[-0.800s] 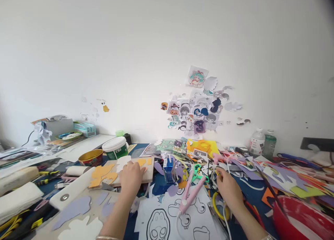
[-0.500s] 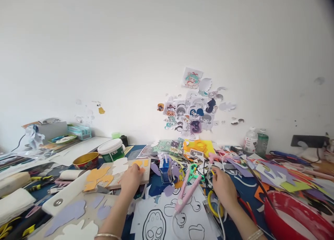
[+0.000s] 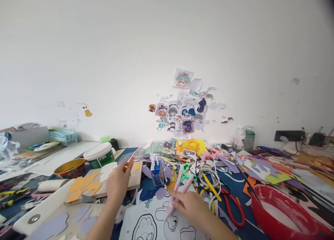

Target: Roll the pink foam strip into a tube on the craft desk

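My left hand (image 3: 120,180) is raised over a pale board (image 3: 137,179) at left of centre, its fingertips pinching a small orange cut-out piece (image 3: 132,159). My right hand (image 3: 191,207) reaches across the drawing sheet (image 3: 130,219), fingers closed about the pink hair straightener (image 3: 171,210), whose two arms spread in a V. The hand hides part of that tool. Just beyond lie green scissors (image 3: 185,173) and a blue box (image 3: 157,173). A slim yellow tool (image 3: 212,187) rests on the cables to the right.
Red-handled pliers (image 3: 241,215) and a red basin (image 3: 294,215) sit at right. Orange cut-outs (image 3: 83,186), purple cut-outs (image 3: 52,227), a white-and-green tub (image 3: 100,156) and a gold-lined bowl (image 3: 69,168) occupy the left. Bottles (image 3: 239,139) stand against the wall.
My right hand has let go of the slim yellow tool and moved left onto the pink hair straightener. My left hand has lifted with the orange piece. The view has turned slightly right.
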`<state>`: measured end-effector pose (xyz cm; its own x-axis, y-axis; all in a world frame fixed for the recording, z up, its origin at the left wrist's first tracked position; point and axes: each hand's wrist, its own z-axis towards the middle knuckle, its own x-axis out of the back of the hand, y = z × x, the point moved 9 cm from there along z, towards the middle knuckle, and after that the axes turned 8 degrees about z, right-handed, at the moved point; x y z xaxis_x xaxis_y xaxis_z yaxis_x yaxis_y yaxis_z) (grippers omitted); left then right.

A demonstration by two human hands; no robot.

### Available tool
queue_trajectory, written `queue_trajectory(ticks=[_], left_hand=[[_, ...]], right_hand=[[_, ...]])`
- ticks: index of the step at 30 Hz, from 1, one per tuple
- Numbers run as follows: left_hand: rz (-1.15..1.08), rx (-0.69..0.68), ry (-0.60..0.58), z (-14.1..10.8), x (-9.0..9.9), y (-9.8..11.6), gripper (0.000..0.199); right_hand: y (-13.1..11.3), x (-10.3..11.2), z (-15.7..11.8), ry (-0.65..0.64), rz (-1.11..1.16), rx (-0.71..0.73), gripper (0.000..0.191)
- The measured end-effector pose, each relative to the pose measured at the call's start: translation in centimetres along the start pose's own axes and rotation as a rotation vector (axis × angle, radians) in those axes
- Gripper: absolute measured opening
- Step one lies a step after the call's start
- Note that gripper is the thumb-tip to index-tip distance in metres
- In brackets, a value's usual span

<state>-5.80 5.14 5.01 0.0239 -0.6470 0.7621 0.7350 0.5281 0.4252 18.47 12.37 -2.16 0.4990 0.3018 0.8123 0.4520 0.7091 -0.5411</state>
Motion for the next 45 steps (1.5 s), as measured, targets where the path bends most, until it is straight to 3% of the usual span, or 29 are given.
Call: queue_trajectory(ticks=[6, 11, 14, 17, 19, 23, 26, 31, 35, 38, 41, 45], left_hand=[[-0.035, 0.017, 0.043, -0.3, 0.6, 0.0, 0.041], [-0.088, 0.015, 0.066, 0.0, 0.0, -0.3, 0.038], [-0.116, -0.014, 0.079, -0.2, -0.2, 0.1, 0.035], [-0.126, -0.074, 0.095, -0.7, -0.2, 1.1, 0.034], [-0.121, -0.133, 0.114, -1.3, 0.0, 2.0, 0.033], [-0.087, -0.266, 0.209, -2.3, 0.5, 3.4, 0.033], [-0.061, -0.351, 0.277, -2.8, 0.5, 4.1, 0.037], [-0.014, -0.438, 0.306, -3.5, 0.3, 5.1, 0.035], [0.012, -0.478, 0.348, -4.2, 0.6, 5.8, 0.033], [0.028, -0.532, 0.407, -4.9, 1.1, 6.6, 0.028], [0.019, -0.615, 0.481, -5.9, 2.2, 7.6, 0.023], [-0.046, -0.739, 0.589, -7.5, 3.9, 8.8, 0.013]], right_hand=[[2.0, -0.4, 0.1, 0.048, 0.097, -0.138, 0.032], [3.3, 1.1, -0.3, 0.111, -0.087, -0.267, 0.027], [3.5, 1.8, -0.3, 0.138, -0.142, -0.294, 0.041], [3.9, 2.0, -0.1, 0.181, -0.113, -0.315, 0.063], [4.4, 2.0, 0.3, 0.229, -0.082, -0.303, 0.068], [6.3, 1.7, 1.2, 0.296, 0.005, -0.326, 0.069], [7.4, 2.3, 1.2, 0.356, 0.038, -0.349, 0.059], [8.0, 3.4, 0.8, 0.381, -0.028, -0.386, 0.057], [7.4, 4.4, 0.8, 0.448, -0.006, -0.286, 0.054], [5.5, 5.6, 0.4, 0.536, 0.068, -0.071, 0.053], [3.4, 6.2, -0.2, 0.547, 0.072, 0.125, 0.052], [2.2, 6.4, -0.8, 0.56, 0.027, 0.207, 0.051]])
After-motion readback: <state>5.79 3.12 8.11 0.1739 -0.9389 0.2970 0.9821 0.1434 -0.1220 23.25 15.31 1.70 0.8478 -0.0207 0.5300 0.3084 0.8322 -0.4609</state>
